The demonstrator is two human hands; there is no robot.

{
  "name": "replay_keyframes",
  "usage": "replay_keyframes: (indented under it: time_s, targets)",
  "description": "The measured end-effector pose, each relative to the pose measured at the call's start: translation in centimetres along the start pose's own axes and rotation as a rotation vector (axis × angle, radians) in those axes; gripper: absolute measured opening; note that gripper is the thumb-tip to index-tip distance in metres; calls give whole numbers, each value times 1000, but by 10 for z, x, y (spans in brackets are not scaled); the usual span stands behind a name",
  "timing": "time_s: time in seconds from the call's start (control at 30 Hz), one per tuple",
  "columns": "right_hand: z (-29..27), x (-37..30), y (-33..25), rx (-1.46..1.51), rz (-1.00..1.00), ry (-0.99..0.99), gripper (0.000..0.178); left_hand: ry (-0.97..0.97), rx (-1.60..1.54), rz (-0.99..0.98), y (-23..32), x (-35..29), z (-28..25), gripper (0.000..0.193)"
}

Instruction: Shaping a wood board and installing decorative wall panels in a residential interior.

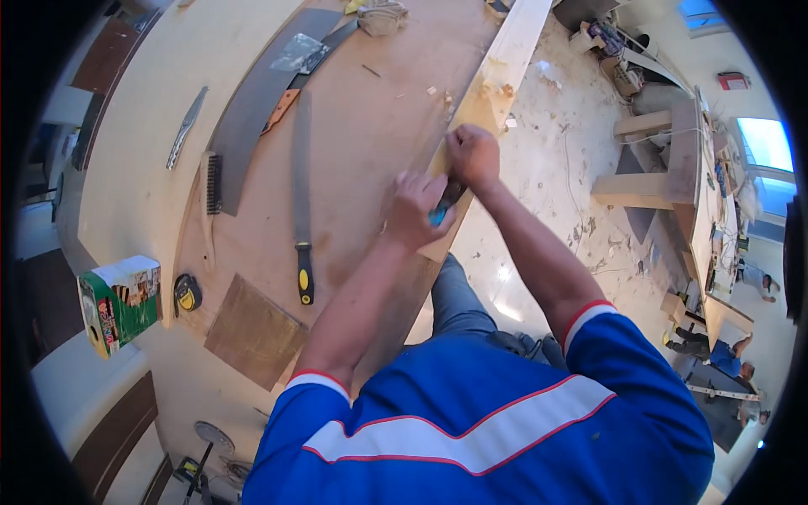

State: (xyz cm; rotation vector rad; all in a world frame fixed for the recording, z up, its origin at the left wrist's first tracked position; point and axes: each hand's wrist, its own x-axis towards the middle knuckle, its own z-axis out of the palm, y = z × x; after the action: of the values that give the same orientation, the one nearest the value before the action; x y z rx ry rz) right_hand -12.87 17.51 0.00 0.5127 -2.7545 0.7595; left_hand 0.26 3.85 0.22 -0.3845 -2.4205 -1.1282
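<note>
Both my hands are closed on a hand plane, dark with a blue part, much of it hidden by my fingers. It rests on a long pale wooden board that runs along the table's right edge. My left hand wraps round the nearer end of the plane. Farther along the board, my right hand is clenched in a fist at its other end. Curled wood shavings lie on the board just beyond my hands.
On the workbench lie a long file, a handsaw, a wire brush, a tape measure and a brown square panel. A green box stands at the left edge. Debris litters the floor; a person is far right.
</note>
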Motion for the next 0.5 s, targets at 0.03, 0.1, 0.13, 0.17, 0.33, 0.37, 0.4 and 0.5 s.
replay_keyframes:
  time_s: [0.03,0.1,0.13,0.17,0.33,0.37,0.4,0.5]
  targets:
    - [0,-27,-20,-55,-6,-57,20,-36,-25,-21,11,-19,-22,50]
    - [4,-82,-59,56,-85,-35,17,-43,50,1,31,-63,-65,49]
    - [6,-98,-71,127,-217,-18,17,-77,39,-22,34,-72,-71,49]
    - [8,-94,-67,128,-153,-30,17,-83,28,-26,33,-75,-71,49]
    - [16,-1,-19,110,-2,-34,26,8,-19,-42,-12,-14,-13,48]
    - [17,9,-15,110,-23,-21,28,36,-17,-22,-16,-10,-11,48]
    - [17,12,-15,106,-30,-42,28,54,-15,-23,-18,-7,-10,48]
    - [16,-11,-33,30,-27,-54,26,33,-16,-76,-5,-26,-30,49]
